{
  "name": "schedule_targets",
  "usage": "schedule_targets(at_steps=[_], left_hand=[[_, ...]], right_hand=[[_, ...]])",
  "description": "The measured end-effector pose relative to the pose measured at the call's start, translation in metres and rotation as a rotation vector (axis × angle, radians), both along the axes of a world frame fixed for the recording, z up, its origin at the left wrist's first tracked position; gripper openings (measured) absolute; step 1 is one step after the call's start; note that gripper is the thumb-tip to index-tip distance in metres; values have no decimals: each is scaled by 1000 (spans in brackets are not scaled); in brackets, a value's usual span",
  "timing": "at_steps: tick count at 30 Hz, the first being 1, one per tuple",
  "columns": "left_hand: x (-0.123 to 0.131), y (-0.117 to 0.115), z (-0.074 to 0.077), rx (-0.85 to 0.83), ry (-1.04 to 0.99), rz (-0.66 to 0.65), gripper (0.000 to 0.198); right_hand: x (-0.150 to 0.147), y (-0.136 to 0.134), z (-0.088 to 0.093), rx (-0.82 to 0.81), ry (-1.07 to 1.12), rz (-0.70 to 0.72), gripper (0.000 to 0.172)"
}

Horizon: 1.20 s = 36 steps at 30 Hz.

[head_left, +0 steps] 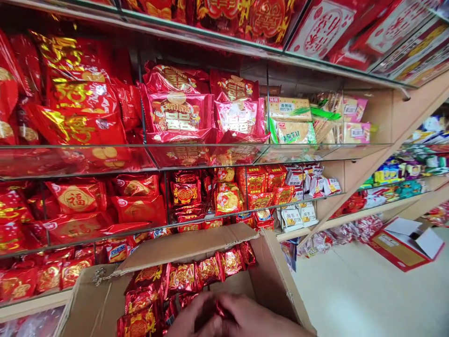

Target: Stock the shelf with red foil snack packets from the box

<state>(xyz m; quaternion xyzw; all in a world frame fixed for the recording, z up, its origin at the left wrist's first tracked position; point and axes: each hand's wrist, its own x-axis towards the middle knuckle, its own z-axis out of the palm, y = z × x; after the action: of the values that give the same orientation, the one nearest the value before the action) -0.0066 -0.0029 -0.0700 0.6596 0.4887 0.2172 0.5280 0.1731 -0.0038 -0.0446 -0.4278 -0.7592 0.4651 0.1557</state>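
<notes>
An open cardboard box (273, 276) stands at the bottom, with red and gold snack packets (180, 277) lined up inside along its far and left sides. My left hand (191, 316) and my right hand (250, 316) meet over the box, fingers curled in towards each other. Between them shows a bit of a shiny red snack packet (220, 309), gripped by both hands. Most of that packet is hidden by the fingers. More packets (140, 323) lie just left of my left hand.
Glass-fronted shelves (210, 152) behind the box hold red biscuit packs (177, 112) and pale cracker packs (289, 110). A wooden side panel (351, 175) slants down at right. Beyond it, an open red carton (403, 245) sits on the pale floor (351, 295).
</notes>
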Motion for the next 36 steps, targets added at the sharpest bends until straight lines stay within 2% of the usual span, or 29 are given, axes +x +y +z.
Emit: schedule_targets(at_steps=[3, 6, 8, 10, 12, 15, 17, 21, 23, 26, 28, 30, 31, 33, 36], left_hand=[[6, -2, 24, 86, -61, 166, 36], [12, -3, 35, 135, -111, 309, 36], [14, -5, 35, 137, -137, 313, 37], [16, -7, 32, 132, -156, 291, 37], [17, -9, 30, 137, -177, 291, 35], [19, -9, 30, 131, -180, 358, 36], [20, -9, 31, 112, -159, 407, 37], [21, -13, 30, 66, -105, 482, 36], [21, -18, 24, 87, -44, 594, 36], [19, -23, 10, 214, 25, 733, 36], [16, -23, 4, 274, 41, 676, 34], [13, -23, 0, 296, 49, 630, 31], [12, -23, -1, 300, 36, 642, 31], [12, -25, -3, 300, -23, 721, 32], [14, -28, -3, 217, -86, 828, 31]], right_hand=[[-8, 0, 28, 165, 1, -104, 30], [-18, 1, 28, 272, -8, -259, 33], [-22, 2, 23, 300, 37, -370, 35], [-22, 5, 21, 259, 121, -457, 38], [-19, 8, 20, 131, 252, -461, 39], [-14, 13, 20, -51, 433, -449, 40], [-13, 14, 17, -12, 411, -510, 40], [-16, 12, 6, 196, 248, -602, 43], [-19, 10, 1, 164, 290, -604, 43], [-20, 8, -2, 42, 432, -601, 43], [-18, 6, 1, -16, 498, -538, 40], [-15, 3, 6, -72, 523, -407, 31], [-14, 1, 9, -104, 529, -338, 26], [-14, -3, 13, -173, 552, -268, 27], [-16, -9, 17, -286, 654, -286, 25]])
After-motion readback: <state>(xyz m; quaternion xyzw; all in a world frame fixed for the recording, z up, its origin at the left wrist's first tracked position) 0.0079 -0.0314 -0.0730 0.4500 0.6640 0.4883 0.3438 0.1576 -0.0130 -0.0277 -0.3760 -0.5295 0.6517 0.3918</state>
